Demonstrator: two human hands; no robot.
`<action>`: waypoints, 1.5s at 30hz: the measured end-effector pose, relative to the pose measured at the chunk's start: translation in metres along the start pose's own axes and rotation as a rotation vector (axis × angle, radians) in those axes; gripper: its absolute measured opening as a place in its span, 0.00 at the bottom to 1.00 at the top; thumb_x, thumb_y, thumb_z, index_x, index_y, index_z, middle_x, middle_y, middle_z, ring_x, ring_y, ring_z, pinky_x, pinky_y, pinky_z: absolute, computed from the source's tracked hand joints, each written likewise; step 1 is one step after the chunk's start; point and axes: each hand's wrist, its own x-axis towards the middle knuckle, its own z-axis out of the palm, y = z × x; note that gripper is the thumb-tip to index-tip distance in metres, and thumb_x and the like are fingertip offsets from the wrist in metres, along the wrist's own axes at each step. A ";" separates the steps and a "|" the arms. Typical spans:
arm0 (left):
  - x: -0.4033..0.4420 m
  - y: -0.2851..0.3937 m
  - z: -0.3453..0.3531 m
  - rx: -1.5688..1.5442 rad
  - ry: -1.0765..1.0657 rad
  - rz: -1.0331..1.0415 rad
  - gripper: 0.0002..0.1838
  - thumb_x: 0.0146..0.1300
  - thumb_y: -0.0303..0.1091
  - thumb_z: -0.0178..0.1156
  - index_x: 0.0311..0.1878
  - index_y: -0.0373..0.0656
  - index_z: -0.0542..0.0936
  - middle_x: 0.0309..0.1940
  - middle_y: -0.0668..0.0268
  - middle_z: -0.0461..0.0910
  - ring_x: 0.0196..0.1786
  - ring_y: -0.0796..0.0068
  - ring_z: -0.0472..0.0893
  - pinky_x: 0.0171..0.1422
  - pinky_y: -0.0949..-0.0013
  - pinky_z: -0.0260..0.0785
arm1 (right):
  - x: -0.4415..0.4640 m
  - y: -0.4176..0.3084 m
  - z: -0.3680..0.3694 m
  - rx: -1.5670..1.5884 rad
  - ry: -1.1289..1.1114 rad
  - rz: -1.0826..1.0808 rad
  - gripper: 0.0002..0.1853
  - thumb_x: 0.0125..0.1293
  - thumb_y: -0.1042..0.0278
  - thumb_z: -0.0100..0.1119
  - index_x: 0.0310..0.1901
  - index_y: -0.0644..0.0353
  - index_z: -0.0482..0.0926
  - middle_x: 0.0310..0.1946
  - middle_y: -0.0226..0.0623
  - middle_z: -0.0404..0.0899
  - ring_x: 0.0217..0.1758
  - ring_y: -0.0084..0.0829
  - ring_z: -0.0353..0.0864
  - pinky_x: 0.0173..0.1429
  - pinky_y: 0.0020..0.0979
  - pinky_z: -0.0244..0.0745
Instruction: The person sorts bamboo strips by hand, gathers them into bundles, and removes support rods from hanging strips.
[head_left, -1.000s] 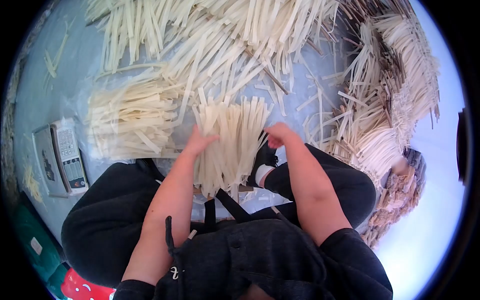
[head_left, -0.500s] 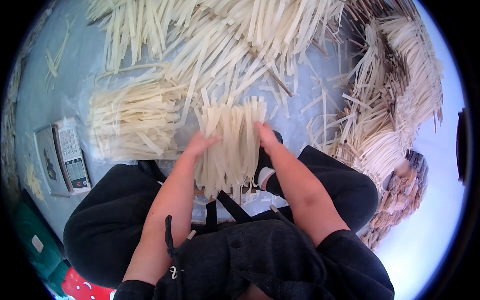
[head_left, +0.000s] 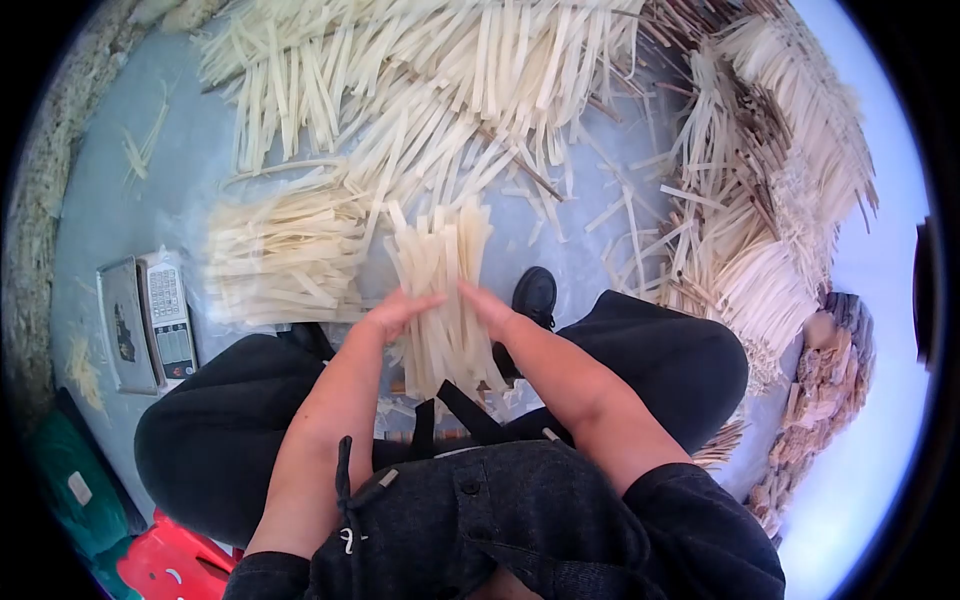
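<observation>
Between my two hands stands a loose bundle of pale, flat dried noodles (head_left: 440, 260), its strips running roughly lengthwise away from my body. My left hand (head_left: 402, 308) presses on the bundle's left side, with the thumb lying over the strips. On the opposite side, my right hand (head_left: 484, 306) presses inward, its fingers partly hidden behind the noodles. The bundle's near end hangs over a low wooden edge close to my lap. Just left of it, a stack of similar noodles (head_left: 285, 255) lies crosswise on clear plastic.
A digital scale (head_left: 165, 315) sits at the left. Large noodle heaps (head_left: 430, 70) spread across the far side, with thin brown sticks (head_left: 530, 175) among them. More noodles (head_left: 760, 280) line the right. A red item (head_left: 175, 565) is at lower left. My shoe (head_left: 535, 292) is beside the bundle.
My right hand has moved left toward my left hand, squeezing the noodle bundle narrower. The view has shifted slightly, and my shoe now shows more fully.
</observation>
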 end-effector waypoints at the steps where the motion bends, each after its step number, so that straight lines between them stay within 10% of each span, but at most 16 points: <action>1: -0.006 0.007 0.007 0.017 0.013 -0.004 0.39 0.55 0.42 0.72 0.68 0.44 0.66 0.61 0.62 0.73 0.61 0.64 0.74 0.64 0.58 0.69 | -0.002 0.000 0.001 -0.005 -0.002 -0.018 0.41 0.64 0.36 0.55 0.71 0.57 0.59 0.64 0.43 0.68 0.63 0.40 0.72 0.64 0.44 0.68; 26: -0.154 0.240 0.188 0.160 0.072 1.311 0.41 0.52 0.42 0.74 0.64 0.35 0.66 0.56 0.57 0.76 0.57 0.66 0.76 0.62 0.65 0.69 | -0.300 -0.271 0.147 -0.862 0.207 -1.186 0.41 0.57 0.37 0.64 0.64 0.61 0.70 0.54 0.43 0.78 0.56 0.32 0.78 0.62 0.33 0.71; 34: -0.019 0.210 0.191 -0.297 0.103 1.070 0.42 0.61 0.44 0.67 0.71 0.35 0.57 0.66 0.57 0.65 0.67 0.65 0.65 0.72 0.64 0.58 | -0.222 -0.345 0.086 -1.348 0.205 -0.743 0.46 0.54 0.28 0.60 0.65 0.57 0.70 0.58 0.45 0.76 0.60 0.37 0.76 0.64 0.35 0.69; 45: 0.130 0.047 0.125 -0.598 0.202 0.419 0.41 0.64 0.49 0.63 0.73 0.42 0.55 0.72 0.59 0.57 0.71 0.63 0.61 0.72 0.56 0.55 | 0.009 -0.233 -0.083 -1.187 0.028 -0.144 0.48 0.56 0.26 0.56 0.68 0.59 0.66 0.62 0.48 0.73 0.65 0.41 0.71 0.68 0.34 0.63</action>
